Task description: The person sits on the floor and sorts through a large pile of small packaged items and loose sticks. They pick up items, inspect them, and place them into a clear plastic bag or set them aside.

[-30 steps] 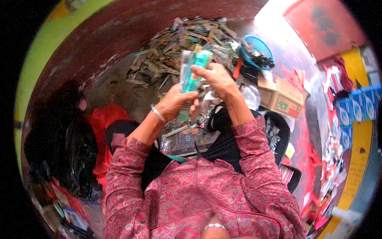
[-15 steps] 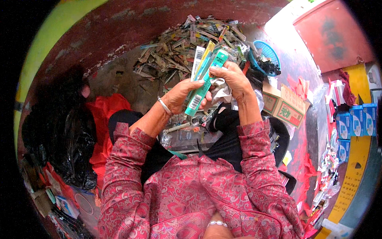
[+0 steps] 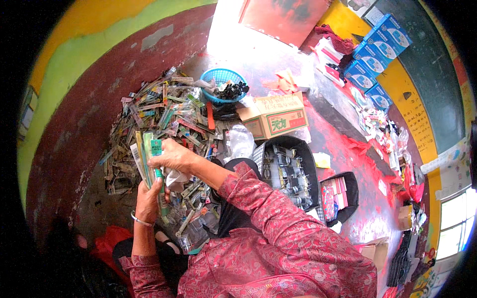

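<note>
Pinching a bundle of slim packets (image 3: 156, 147) in my head view, the right hand (image 3: 174, 155) presses thumb and fingers on its upper part, while the left hand (image 3: 148, 201) wraps its lower end. I see it raised before a heap of narrow strips (image 3: 171, 111) near the floor's (image 3: 92, 198) edge along the red-brown wall (image 3: 99, 84); crumpled white material (image 3: 177, 180) shows beneath the right hand.

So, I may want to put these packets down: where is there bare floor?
Pale floor shows between the blue basket and the red panel, and a red-stained patch between the cardboard box and the dark ledge. It is crowded around the left hand and right hand, where the heap of strips spreads, and by the two black bins.
</note>
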Action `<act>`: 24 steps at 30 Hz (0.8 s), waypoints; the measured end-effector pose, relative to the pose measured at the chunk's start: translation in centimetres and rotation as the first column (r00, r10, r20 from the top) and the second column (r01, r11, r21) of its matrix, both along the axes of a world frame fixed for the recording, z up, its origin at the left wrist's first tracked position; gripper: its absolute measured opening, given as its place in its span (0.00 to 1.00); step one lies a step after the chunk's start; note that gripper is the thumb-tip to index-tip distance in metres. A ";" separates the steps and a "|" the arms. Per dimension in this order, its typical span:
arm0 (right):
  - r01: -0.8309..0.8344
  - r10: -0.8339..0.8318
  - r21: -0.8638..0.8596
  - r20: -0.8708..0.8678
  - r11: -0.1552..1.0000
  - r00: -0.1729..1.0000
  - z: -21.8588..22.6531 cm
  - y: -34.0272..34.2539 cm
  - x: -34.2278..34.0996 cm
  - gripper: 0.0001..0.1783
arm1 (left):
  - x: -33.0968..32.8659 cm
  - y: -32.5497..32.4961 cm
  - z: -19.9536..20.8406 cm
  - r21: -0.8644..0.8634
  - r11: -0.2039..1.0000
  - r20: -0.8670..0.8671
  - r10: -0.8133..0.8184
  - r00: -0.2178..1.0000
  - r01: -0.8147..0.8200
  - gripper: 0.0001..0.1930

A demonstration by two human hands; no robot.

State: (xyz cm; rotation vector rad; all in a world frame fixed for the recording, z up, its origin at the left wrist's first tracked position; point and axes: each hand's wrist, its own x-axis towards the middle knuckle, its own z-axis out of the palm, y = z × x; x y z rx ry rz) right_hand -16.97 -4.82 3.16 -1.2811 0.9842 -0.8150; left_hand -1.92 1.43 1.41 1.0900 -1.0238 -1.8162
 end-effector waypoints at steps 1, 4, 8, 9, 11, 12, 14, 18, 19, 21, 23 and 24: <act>-0.001 0.000 0.023 0.059 1.000 0.998 0.5 0.4 0.1 0.13 | 0.1 0.3 0.3 0.000 1.000 -0.047 0.000 0.999 0.000 0.13; 0.017 -0.017 -0.001 0.090 1.000 0.996 0.5 0.5 0.9 0.13 | 1.3 0.8 1.0 0.080 0.994 -0.242 0.086 0.966 -0.069 0.14; -0.041 0.032 -0.057 -0.141 0.998 0.989 1.3 0.4 1.0 0.16 | 2.3 0.3 -0.2 0.104 0.994 -0.200 0.059 0.978 -0.038 0.12; -0.062 0.034 -0.113 -0.233 0.992 0.972 1.0 0.1 0.9 0.17 | 2.4 0.3 -0.2 0.081 0.997 -0.222 0.033 0.975 -0.015 0.12; -0.075 0.052 -0.111 -0.202 0.991 0.978 1.4 -0.1 1.3 0.17 | 2.7 -0.3 -0.3 0.069 0.998 -0.255 0.008 0.967 0.010 0.12; -0.069 0.057 -0.057 -0.197 0.996 0.979 1.2 -0.7 1.4 0.16 | 2.8 -0.9 -0.1 0.072 0.997 -0.258 0.002 0.966 0.017 0.12; -0.047 0.053 0.035 -0.196 0.998 0.979 0.1 -0.6 1.0 0.14 | 3.1 -0.5 -1.7 0.062 0.998 -0.353 0.004 0.935 0.019 0.12; -0.061 0.068 0.112 -0.062 0.992 0.996 0.1 -0.7 0.9 0.16 | 2.7 -0.3 -1.5 0.089 0.996 -0.374 0.032 0.927 0.001 0.16; -0.079 0.079 0.137 0.010 0.987 0.997 0.2 -0.7 0.7 0.16 | 2.7 -0.1 -0.7 0.079 0.997 -0.372 0.004 0.928 0.027 0.18; -0.119 0.095 0.201 0.125 0.972 0.988 0.7 -0.6 0.5 0.15 | 2.2 0.0 0.2 0.121 0.992 -0.404 0.026 0.914 0.026 0.20; -0.094 0.069 0.187 0.136 0.978 0.988 1.0 -0.2 0.9 0.12 | 2.3 0.0 0.1 0.167 0.984 -0.442 0.020 0.897 0.060 0.22; -0.075 0.050 0.181 0.137 0.981 0.989 1.0 0.0 1.0 0.10 | 2.3 -0.1 -0.1 0.149 0.986 -0.443 0.005 0.897 0.068 0.22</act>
